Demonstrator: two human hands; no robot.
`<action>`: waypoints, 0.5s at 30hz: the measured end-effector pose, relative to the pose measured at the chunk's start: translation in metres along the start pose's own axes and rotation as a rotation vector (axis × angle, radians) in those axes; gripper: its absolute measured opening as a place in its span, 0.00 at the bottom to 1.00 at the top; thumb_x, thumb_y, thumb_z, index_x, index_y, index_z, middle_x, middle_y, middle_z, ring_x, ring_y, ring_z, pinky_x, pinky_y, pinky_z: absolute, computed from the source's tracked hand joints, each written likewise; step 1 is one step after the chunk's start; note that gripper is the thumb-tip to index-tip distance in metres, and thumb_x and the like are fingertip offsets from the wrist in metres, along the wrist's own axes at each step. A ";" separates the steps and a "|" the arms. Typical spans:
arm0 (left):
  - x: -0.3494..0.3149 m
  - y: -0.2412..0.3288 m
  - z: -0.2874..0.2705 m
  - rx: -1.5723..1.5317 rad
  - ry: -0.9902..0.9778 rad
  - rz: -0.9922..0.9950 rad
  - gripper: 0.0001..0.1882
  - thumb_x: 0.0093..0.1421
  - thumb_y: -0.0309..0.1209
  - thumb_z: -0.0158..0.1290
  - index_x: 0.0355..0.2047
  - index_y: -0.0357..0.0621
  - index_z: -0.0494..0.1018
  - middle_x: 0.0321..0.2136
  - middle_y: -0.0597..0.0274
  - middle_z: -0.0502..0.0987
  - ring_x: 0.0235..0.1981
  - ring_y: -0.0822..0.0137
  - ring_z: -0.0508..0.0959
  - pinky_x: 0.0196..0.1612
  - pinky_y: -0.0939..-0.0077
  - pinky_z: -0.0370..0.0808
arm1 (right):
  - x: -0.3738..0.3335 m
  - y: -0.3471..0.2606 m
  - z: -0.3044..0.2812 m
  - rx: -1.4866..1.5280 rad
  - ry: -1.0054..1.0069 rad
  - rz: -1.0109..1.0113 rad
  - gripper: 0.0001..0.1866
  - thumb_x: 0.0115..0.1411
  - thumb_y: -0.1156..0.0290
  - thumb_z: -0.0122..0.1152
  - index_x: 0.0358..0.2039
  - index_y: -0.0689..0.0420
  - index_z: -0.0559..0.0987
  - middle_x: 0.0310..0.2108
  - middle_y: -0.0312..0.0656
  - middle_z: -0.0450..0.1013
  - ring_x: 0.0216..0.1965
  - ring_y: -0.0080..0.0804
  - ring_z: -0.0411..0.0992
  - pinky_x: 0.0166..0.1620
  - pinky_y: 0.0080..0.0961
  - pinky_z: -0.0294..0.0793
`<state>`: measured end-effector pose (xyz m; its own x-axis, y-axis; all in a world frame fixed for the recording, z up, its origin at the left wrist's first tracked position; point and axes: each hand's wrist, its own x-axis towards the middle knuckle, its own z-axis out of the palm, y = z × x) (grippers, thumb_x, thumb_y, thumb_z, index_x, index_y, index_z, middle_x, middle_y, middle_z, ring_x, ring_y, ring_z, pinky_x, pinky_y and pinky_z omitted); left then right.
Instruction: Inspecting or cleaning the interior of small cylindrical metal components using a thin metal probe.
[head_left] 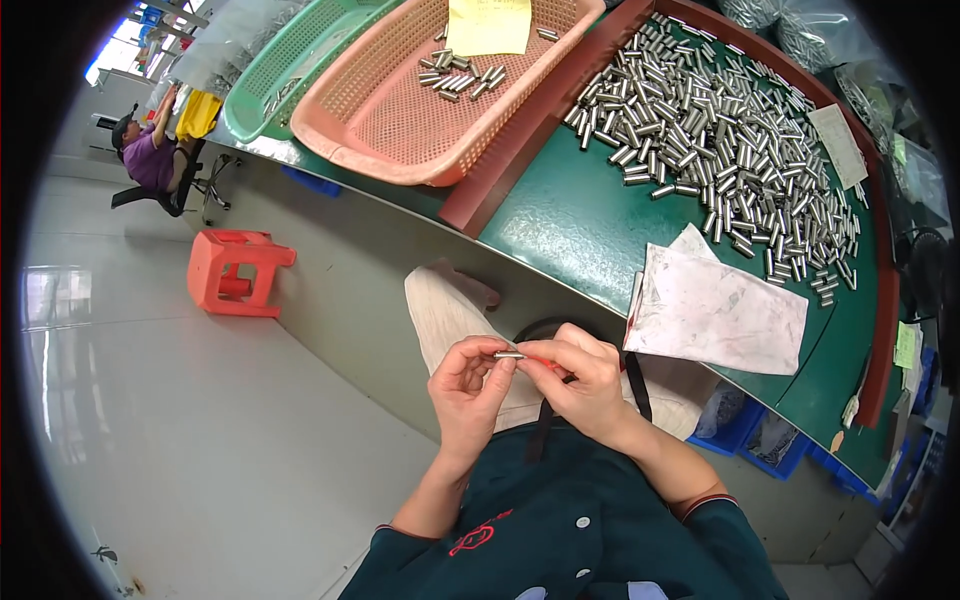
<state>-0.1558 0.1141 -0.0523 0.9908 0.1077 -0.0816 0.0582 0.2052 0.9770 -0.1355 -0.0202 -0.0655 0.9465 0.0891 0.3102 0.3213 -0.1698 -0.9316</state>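
Over my lap, my left hand (468, 392) and my right hand (588, 382) meet around one small metal pin (509, 354). Left thumb and fingertips pinch it from one side, the right fingertips from the other. Something orange-red (546, 362), too covered to identify, shows under the right fingers. Beyond my hands, a large heap of similar shiny metal pins (720, 140) spreads across the green tabletop (560, 215). A stained white cloth (715, 315) lies folded at the table's near edge, close to my right hand.
A pink basket (390, 172) holds several pins and a yellow paper (488, 25); a green basket (245, 100) sits left of it. Dark red rails (540, 120) border the heap. Blue bins (780, 455) sit below the table. A red stool (235, 275) and a seated person (155, 150) are leftward.
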 end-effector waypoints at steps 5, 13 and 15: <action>0.003 0.000 -0.004 0.141 -0.067 0.059 0.10 0.51 0.16 0.51 0.35 0.33 0.69 0.32 0.59 0.71 0.34 0.73 0.71 0.38 0.83 0.68 | 0.000 0.001 -0.002 0.013 -0.001 0.001 0.07 0.42 0.81 0.62 0.25 0.62 0.76 0.16 0.38 0.64 0.14 0.24 0.66 0.16 0.19 0.63; 0.005 0.003 -0.006 0.253 -0.125 0.105 0.10 0.50 0.14 0.50 0.35 0.32 0.68 0.33 0.57 0.71 0.34 0.72 0.72 0.38 0.82 0.70 | 0.002 0.000 -0.005 0.141 -0.058 0.195 0.04 0.47 0.81 0.58 0.25 0.63 0.76 0.17 0.36 0.65 0.15 0.16 0.60 0.16 0.14 0.57; 0.005 0.003 -0.007 0.233 -0.128 0.088 0.10 0.50 0.13 0.48 0.35 0.32 0.67 0.33 0.56 0.71 0.33 0.71 0.72 0.38 0.81 0.70 | 0.001 0.002 -0.004 0.183 -0.065 0.238 0.04 0.47 0.82 0.58 0.26 0.64 0.76 0.18 0.34 0.66 0.16 0.12 0.59 0.17 0.12 0.55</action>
<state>-0.1510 0.1219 -0.0509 0.9998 -0.0113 0.0167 -0.0170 -0.0305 0.9994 -0.1340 -0.0247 -0.0659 0.9886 0.1320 0.0720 0.0745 -0.0146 -0.9971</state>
